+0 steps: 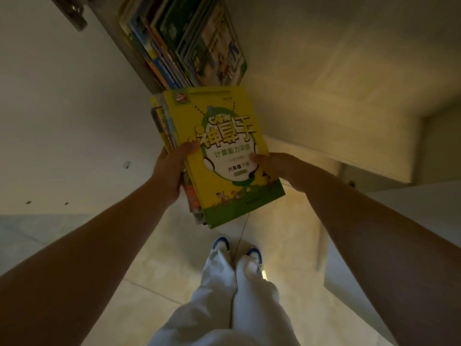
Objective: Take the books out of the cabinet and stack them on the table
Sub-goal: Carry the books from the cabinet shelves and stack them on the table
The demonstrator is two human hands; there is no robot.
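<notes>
Dim room, tiled floor (274,245). Left hand (169,171), right hand (277,166) grip book bundle (219,156) at both side edges, held just below cabinet (139,66). More books (184,41) inside. Bundle likely heavy, glossy covers may slide; support underneath

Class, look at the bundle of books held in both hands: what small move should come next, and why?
Probably draw the bundle clear of the cabinet and turn toward the table. The left hand and right hand each have a grip on a side of it, thumbs on the yellow cover, and it is already apart from the books still in the cabinet. No table surface is clearly identifiable here.
</notes>
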